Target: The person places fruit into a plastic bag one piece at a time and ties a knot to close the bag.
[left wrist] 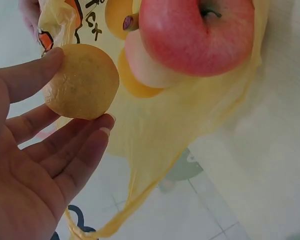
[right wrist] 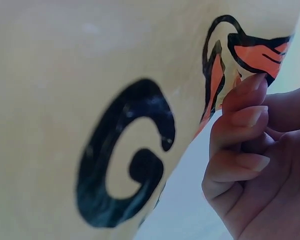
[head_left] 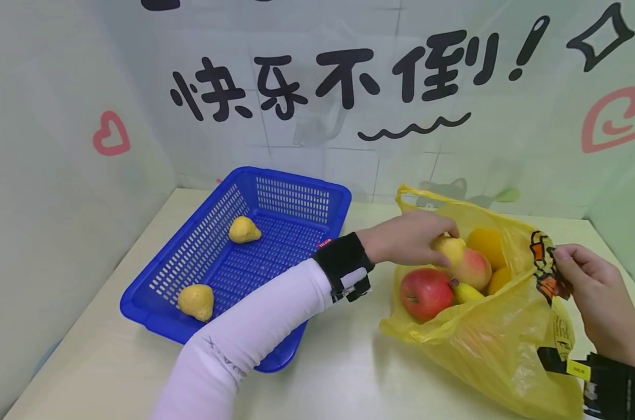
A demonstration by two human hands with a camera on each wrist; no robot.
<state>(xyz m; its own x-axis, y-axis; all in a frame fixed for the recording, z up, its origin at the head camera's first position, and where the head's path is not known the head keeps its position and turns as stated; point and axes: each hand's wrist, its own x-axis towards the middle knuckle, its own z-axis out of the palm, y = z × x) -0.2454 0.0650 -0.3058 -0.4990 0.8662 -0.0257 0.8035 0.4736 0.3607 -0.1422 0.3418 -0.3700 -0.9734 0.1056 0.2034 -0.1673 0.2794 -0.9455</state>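
My left hand (head_left: pixel 414 239) pinches a yellow pear (left wrist: pixel 82 82) between thumb and fingers, at the mouth of a yellow plastic bag (head_left: pixel 485 338). Beneath and around that pear, the bag holds a red apple (head_left: pixel 426 293), a pinkish-yellow peach (head_left: pixel 474 269), the tip of a banana (head_left: pixel 466 293) and orange fruits (head_left: pixel 487 245). At the bag's right side, my right hand (head_left: pixel 593 286) grips its printed edge between thumb and curled fingers, and the mouth faces left. The lower contents show only faintly through the plastic.
Left of the bag stands a blue slotted basket (head_left: pixel 191 256). Inside are two yellow pears, one near the back (head_left: pixel 244 230) and one by the left front wall (head_left: pixel 196 302). My left sleeve (head_left: pixel 254 321) crosses over its front right rim. A printed wall sheet (head_left: pixel 317 157) closes off the table's back.
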